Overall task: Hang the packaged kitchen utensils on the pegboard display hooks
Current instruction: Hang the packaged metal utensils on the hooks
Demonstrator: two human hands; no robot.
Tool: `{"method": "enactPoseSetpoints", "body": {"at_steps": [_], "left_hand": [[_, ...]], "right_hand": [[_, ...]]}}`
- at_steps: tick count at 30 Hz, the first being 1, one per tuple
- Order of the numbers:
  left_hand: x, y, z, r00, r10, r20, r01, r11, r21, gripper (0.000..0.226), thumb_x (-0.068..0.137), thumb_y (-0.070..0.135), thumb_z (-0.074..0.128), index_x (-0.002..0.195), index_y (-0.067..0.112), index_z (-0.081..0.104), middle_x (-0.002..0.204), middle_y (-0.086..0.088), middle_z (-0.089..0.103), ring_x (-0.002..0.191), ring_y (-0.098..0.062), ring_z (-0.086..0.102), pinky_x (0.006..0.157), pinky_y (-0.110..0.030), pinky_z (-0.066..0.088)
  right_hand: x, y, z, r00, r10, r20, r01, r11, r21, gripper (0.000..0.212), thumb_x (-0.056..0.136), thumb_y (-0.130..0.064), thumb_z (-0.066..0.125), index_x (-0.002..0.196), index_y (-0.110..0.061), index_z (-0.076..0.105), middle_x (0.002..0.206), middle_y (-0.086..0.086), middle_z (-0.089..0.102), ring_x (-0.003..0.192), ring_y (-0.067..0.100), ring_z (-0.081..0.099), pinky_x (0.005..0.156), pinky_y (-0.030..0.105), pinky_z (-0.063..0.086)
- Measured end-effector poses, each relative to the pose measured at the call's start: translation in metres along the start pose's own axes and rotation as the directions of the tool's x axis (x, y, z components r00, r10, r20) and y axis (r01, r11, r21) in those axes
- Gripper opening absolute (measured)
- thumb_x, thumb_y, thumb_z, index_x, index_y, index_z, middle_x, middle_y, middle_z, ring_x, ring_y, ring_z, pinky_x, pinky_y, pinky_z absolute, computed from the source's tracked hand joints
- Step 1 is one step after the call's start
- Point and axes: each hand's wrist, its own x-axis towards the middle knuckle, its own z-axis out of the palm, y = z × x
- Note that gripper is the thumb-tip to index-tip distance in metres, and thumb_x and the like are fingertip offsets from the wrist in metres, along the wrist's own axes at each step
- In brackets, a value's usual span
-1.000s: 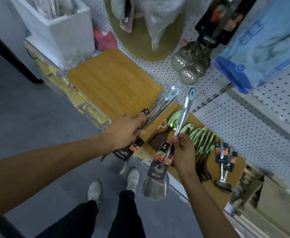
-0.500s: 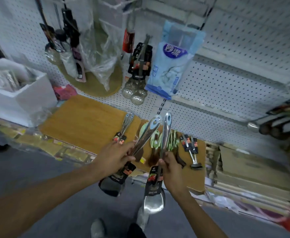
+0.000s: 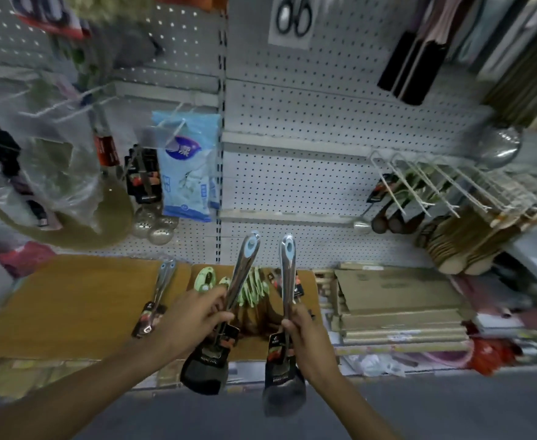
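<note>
"What have you got, left first?"

"My left hand curls round a bundle of packaged steel turners, heads hanging below my fingers, blue hang-holes well above. My right hand grips a single packaged turner mid-handle, same way up."

"How will they handle?"

"Stiff, smooth, probably head-heavy. I'd hold near the card label. The empty pegboard hooks stand up and right of my fingers."

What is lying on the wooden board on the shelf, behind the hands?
On the wooden board lie packaged steel utensils and green-handled tools. The left hand and its spatulas cover part of the pile.
</note>
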Motion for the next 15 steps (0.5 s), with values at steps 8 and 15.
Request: {"method": "enactPoseSetpoints", "body": {"at_steps": [8, 15], "left_hand": [[0.062, 0.101, 0.062, 0.994, 0.090, 0.056, -0.092, 0.995, 0.045, 0.047, 0.084, 0.072, 0.045, 0.108, 0.032, 0.051, 0.074, 0.013, 0.063, 0.065, 0.003, 0.059, 0.055, -0.019, 0.048], [0.113, 0.188, 0.123, 0.982, 0.170, 0.081, -0.172, 0.985, 0.014, 0.070, 0.080, 0.086, 0.022, 0.116, 0.033, 0.053, 0.086, 0.006, 0.070, 0.073, -0.006, 0.065, 0.068, -0.032, 0.056]], "right_hand": [[-0.021, 0.087, -0.114, 0.994, 0.080, -0.076, -0.089, 0.988, -0.125, 0.014, 0.101, -0.042, 0.039, 0.098, -0.029, 0.039, 0.071, 0.006, 0.058, 0.064, 0.028, 0.059, 0.057, 0.041, 0.052], [-0.051, 0.166, -0.203, 0.977, 0.163, -0.138, -0.181, 0.975, -0.128, 0.012, 0.101, -0.043, 0.038, 0.092, -0.039, 0.031, 0.074, 0.003, 0.060, 0.066, 0.024, 0.058, 0.060, 0.043, 0.049]]}}
